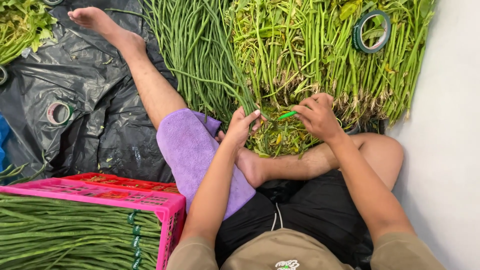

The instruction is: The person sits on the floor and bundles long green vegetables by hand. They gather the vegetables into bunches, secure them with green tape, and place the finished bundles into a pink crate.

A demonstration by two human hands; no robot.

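Left hand (241,126) closed around a bunch of long green beans (200,55), fingers curled and pressed together on the stems near their lower ends, thumb on top. Right hand (317,116) just beside, fingers bent and pinching one end of a short strip of green tape (287,115), stretched between both hands. Whether the tape already touched the beans: cannot tell, too small.

Beans spread in a long fan across black plastic sheet (75,100), running from the left hand up to the top edge of the view. Right of them, touching, a thick pile of leafy green stalks (320,50) with pale roots pointing down toward the hands. On top of this pile, near the upper right, a roll of green tape (371,31), lying tilted.

Left leg stretched out over the sheet, purple towel (192,150) laid over the knee and thigh. Right leg folded, foot resting under the left wrist.

At lower left, pink plastic crate (170,210) filled with bundled long beans, each bundle bound with dark green tape; red crate (125,181) just behind it. Another tape roll (59,113) lying flat on the sheet, well apart from the hands. More leafy greens (22,25) at the upper left corner. White wall (445,150) along the right side.
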